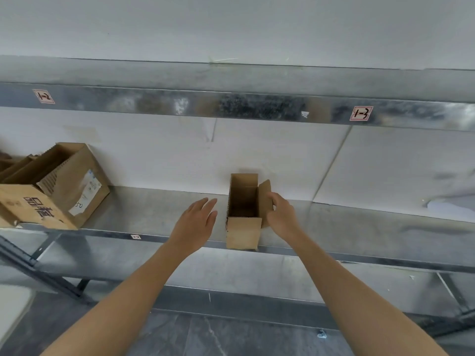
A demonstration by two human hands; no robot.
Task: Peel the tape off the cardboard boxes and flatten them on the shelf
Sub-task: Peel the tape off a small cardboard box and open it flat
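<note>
At the far left of the shelf sits the large box, open at the top, a white label on its side, with what look like cardboard sheets standing inside; I judge it a place for finished pieces or a box not yet dealt with, and cannot tell which. My left hand hovers with straight, spread fingers just beside the small box, not touching it and holding nothing. That 1 small box stands upright at the shelf's front edge, its top open and its front flap hanging down over the edge. I see no tape on it, so the peeling looks done here. My right hand grips its right flap, fingers curled on the cardboard. The box keeps its full shape, so the flattening is left to do.
</note>
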